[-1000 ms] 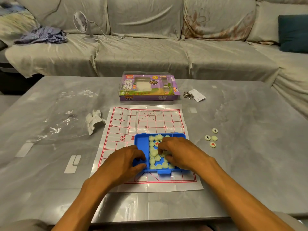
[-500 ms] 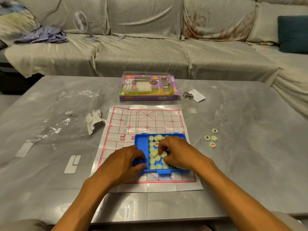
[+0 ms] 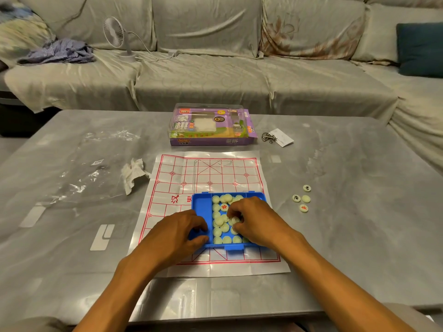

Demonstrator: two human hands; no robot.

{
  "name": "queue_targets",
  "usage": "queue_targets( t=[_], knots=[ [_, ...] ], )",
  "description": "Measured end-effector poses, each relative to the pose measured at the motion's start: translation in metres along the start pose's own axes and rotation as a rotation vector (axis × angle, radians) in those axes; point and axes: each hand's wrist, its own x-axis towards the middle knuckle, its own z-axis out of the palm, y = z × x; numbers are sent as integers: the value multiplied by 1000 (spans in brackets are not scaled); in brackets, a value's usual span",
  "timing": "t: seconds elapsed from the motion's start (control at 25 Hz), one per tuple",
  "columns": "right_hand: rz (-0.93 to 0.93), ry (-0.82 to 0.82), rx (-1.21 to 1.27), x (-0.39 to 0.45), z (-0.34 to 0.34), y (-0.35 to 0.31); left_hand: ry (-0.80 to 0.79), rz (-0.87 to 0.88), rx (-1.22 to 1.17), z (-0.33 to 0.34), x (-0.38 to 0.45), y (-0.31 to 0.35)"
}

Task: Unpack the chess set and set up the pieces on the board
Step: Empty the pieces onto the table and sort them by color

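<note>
Toward the bench's (image 3: pixel 359 236) left edge lies a sheet of clear plastic wrap (image 3: pixel 79 178), with a crumpled white tissue (image 3: pixel 134 173) just beside the paper xiangqi board (image 3: pixel 211 183), which is spread flat at the bench's middle near the front edge. A blue tray (image 3: pixel 201 204) of pale round pieces (image 3: pixel 219 221) sits on the board's near half. The left hand (image 3: pixel 177 233) grips the tray's left end, fingers curled over its rim. The right hand (image 3: pixel 259 221) reaches into the tray, its fingers pinching pieces. Behind the board stands the purple game box (image 3: pixel 211 128), with a metal ring puzzle and card (image 3: pixel 275 137) to its right. Toward the right edge, 4 loose pieces (image 3: pixel 302 198) lie close together.
</note>
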Motion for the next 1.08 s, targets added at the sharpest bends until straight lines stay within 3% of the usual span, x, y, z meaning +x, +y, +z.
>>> queue_targets(
  t=[0.24,0.68,0.92,1.08],
  knots=[
    [74,55,-26,1,13,-12,0,1,4,0,0,0],
    [136,53,224,5,-15,-4,8,4,8,0,0,0],
    [501,277,273,-14,-94,95,1,6,4,-2,0,1],
    [626,257,436,-20,-89,134,-4,0,9,-1,0,2]
  ],
)
